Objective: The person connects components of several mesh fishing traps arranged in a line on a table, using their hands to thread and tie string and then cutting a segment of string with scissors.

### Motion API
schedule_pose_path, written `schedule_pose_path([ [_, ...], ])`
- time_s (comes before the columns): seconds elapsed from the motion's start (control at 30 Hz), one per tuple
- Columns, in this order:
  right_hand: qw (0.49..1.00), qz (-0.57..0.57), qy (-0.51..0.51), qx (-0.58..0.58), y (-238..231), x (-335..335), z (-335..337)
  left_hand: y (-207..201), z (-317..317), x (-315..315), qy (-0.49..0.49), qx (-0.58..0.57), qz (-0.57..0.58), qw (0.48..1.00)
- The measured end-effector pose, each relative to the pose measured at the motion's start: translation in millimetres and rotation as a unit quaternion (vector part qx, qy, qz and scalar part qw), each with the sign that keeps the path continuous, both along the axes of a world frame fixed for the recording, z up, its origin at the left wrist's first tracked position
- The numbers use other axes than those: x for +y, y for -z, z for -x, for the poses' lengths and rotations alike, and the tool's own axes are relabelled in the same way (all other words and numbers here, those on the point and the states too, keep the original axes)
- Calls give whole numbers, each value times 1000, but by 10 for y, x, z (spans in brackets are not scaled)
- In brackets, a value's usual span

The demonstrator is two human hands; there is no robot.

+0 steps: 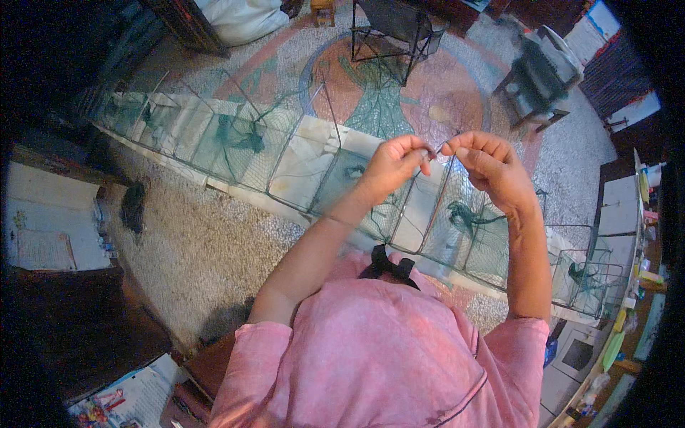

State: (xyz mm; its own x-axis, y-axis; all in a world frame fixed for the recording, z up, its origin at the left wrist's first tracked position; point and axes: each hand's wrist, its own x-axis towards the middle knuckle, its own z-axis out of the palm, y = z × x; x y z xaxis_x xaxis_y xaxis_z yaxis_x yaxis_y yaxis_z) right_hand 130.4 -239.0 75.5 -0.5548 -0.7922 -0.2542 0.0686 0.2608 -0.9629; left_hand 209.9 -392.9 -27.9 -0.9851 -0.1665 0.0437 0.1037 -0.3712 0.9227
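A long green mesh net trap point(332, 187) with rectangular wire frames stretches across in front of me, from far left to near right. My left hand point(396, 165) is closed in a pinch above it, thumb and fingers on a thin dark strand point(434, 153). Right beside it, my right hand point(496, 167) pinches at the same spot, its fingertips almost touching the left ones. Both hands are above the upper end of one wire frame point(441, 207). Dark green bunched netting point(464, 214) hangs inside the trap below my right hand. The strand's ends are too fine to follow.
Pale sheeting point(310, 132) lies beneath the trap on a speckled floor point(193, 235). More green netting point(382, 110) spreads toward a dark folding chair point(399, 32). Another chair point(539, 75) stands far right. A cluttered shelf point(628, 314) lines the right, and a dark table with papers point(135, 396) the lower left.
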Motion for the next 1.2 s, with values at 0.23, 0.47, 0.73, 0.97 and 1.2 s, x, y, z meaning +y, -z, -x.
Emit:
schedule_pose_path([
  [0.23,989,121,75,-36,-188,-30,-14,-22,54,-40,45,2,-35,998],
  [0.47,949,-133,170,231,182,228,762,149,391,169,2,-36,-81,996],
  [0.73,986,-140,-95,-4,490,182,1123,385,652,472,-51,-94,71,992],
  [0.97,981,-120,-149,-41,734,142,1263,295,690,544,-29,-178,-71,981],
  [1.2,992,-53,-89,75,902,137,1244,392,753,589,-34,-162,-72,984],
])
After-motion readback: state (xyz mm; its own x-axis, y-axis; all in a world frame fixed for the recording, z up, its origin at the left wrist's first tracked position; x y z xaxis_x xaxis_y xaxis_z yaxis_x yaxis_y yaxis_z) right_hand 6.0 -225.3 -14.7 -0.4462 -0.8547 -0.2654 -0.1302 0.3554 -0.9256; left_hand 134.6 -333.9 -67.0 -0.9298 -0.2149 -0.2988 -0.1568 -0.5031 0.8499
